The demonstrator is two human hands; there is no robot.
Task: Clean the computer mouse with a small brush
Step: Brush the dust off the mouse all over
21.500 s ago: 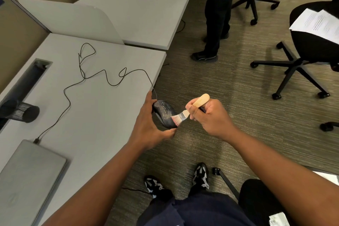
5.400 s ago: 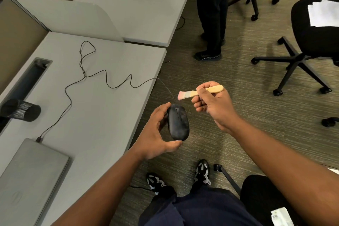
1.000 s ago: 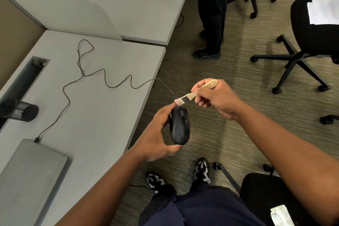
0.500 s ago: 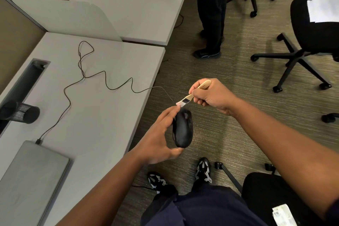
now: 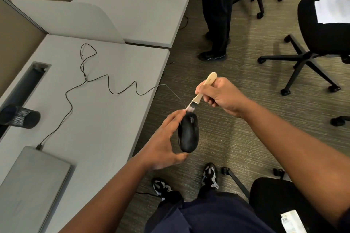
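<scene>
Right now the right hand pinches the small brush by its wooden handle, fingers curled round the middle of it, bristles angled down and to the left so that they meet the front end of the computer mouse, just where the cable leaves it. The left hand holds the mouse in the air beyond the edge of the desk, above the carpet, with the thumb under its rear and the fingertips up at its nose, close beside the bristles.

To do this stroke well, I judge, the brush should keep a shallow tilt and flick outward, away from the fingers, so dust falls to the floor and not onto the desk. Light pressure suits the seam round the wheel; pressing hard would only splay the bristles. The left hand could turn the mouse a little so each side faces the brush, with slack kept in the cable, which trails back across the desk to the closed laptop.
</scene>
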